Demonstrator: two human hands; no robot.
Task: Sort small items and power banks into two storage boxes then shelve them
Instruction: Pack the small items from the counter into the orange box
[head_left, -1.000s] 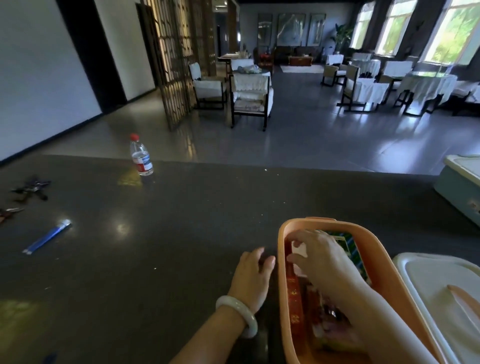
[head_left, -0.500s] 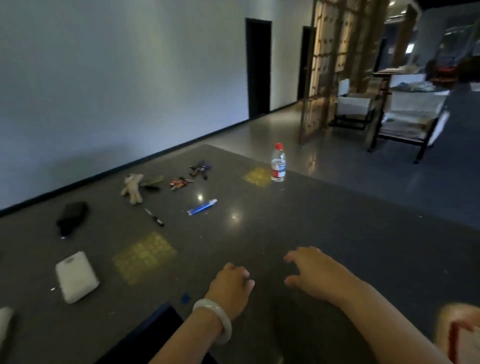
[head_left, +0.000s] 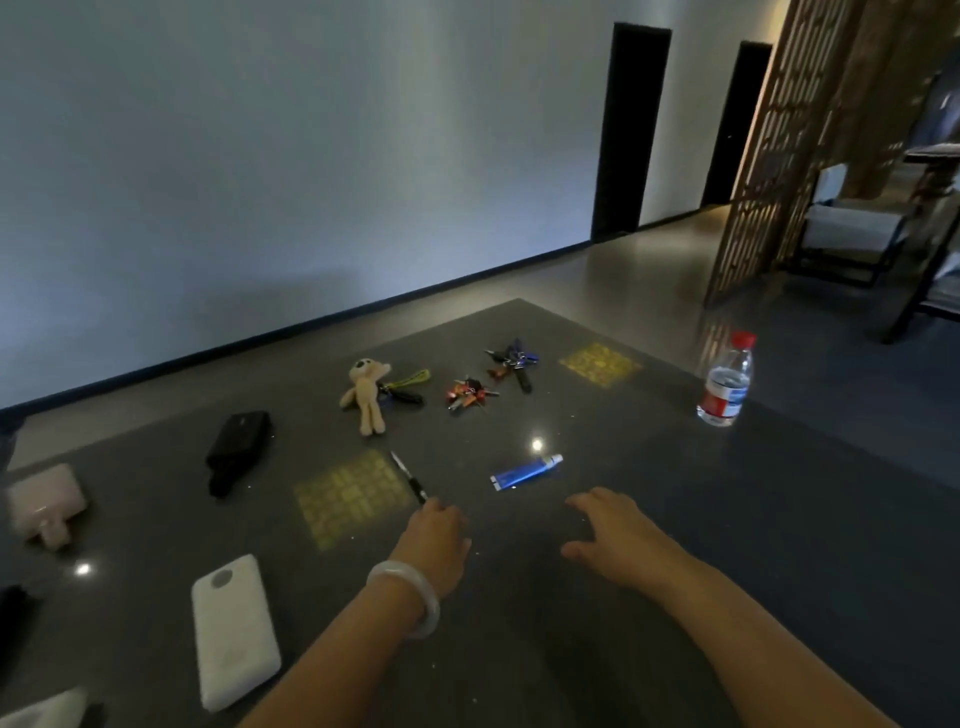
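While both hands hang low over the dark desk (head_left: 779, 545), the risks run from the left edge across. A pale pink power bank (head_left: 44, 499) and a black one (head_left: 236, 447) lie far over, and the white power bank (head_left: 234, 642) sits nearest the person's elbow; a careless sweep of the forearm could shove it toward the near edge. The left hand (head_left: 436, 540), wearing a pale bangle, has its fingers curled at the tip of a slim black pen (head_left: 410, 478); whether they already pinch it I cannot tell, and a thin pen on polished stone may roll away from a poor nip. Beyond lie a plush keychain (head_left: 366, 395) and two key bunches (head_left: 467, 393) (head_left: 511, 361), whose loops could snag together if grabbed at once. The right hand (head_left: 613, 540) is spread and empty, near a blue tube (head_left: 524, 473). The water bottle (head_left: 725, 382) stands upright, well apart. Neither storage box is in view. Its red label and the tube's print are too small to read.
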